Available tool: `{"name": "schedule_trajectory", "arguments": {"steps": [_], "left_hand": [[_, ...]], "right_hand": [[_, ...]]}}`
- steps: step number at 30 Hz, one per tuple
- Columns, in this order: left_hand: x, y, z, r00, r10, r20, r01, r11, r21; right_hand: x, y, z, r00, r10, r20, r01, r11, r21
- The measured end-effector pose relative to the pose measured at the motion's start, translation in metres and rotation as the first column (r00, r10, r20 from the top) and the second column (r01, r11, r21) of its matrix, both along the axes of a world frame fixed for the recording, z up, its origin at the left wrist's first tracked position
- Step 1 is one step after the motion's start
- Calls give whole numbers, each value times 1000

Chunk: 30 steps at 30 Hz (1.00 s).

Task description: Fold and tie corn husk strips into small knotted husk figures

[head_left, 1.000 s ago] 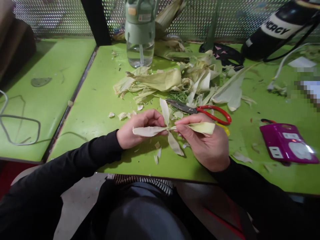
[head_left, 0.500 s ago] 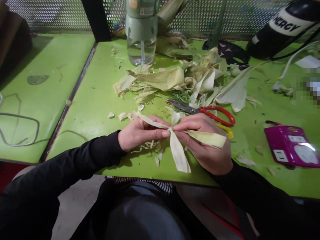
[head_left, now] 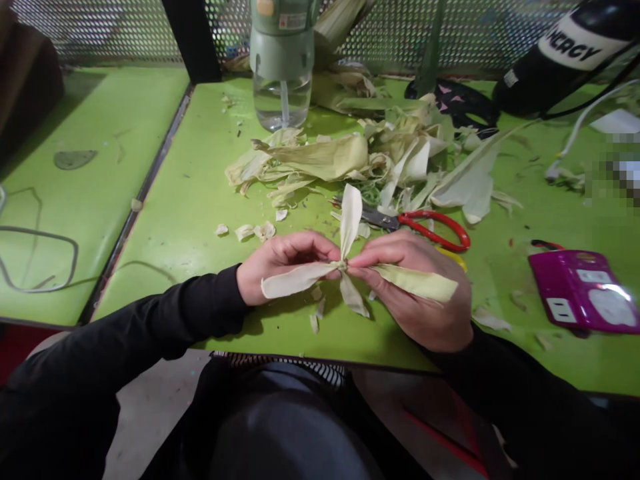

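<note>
We look down on a bright green tabletop that runs left to right, with a perforated metal screen standing along its far edge. A loose heap of pale corn husks sprawls across the far middle of the table. At the far right we see a black cylinder with white lettering lying tilted. A clear water bottle with a sage green lid stands upright just behind the heap. A magenta plastic box rests near the right edge. Red-handled scissors lie flat between the heap and the hands, partly hidden by the right hand.

Near the front edge, the left hand and the right hand meet fingertip to fingertip, both closed in a pinch on a cross of pale yellow-green husk strips. We see it held just above the table, one strip standing up, one hanging down, one lying across each hand. Small husk scraps lie left of the hands.
</note>
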<state>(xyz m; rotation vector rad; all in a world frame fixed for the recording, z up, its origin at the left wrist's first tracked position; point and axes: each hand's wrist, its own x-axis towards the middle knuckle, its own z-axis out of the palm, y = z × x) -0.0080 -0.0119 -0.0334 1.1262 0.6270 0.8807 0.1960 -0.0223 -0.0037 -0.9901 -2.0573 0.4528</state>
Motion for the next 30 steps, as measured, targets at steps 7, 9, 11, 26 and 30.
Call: {"name": "schedule_trajectory", "arguments": {"steps": [7, 9, 11, 26, 30], "left_hand": [[-7, -1, 9, 996, 14, -82, 1, 983, 182], [-7, 0, 9, 996, 17, -86, 1, 979, 204], [-6, 0, 7, 997, 2, -79, 9, 989, 144], [3, -6, 10, 998, -56, -9, 54, 989, -135], [2, -8, 8, 996, -56, -74, 54, 998, -38]], "right_hand": [[2, 2, 0, 1000, 22, -2, -22, 1000, -6], [2, 3, 0, 999, 33, -32, -35, 997, -75], [3, 5, 0, 995, 57, -85, -72, 980, -184], [-4, 0, -3, 962, -19, -271, -98, 905, -413], [-5, -1, -2, 972, -30, -232, -64, 920, -387]]}}
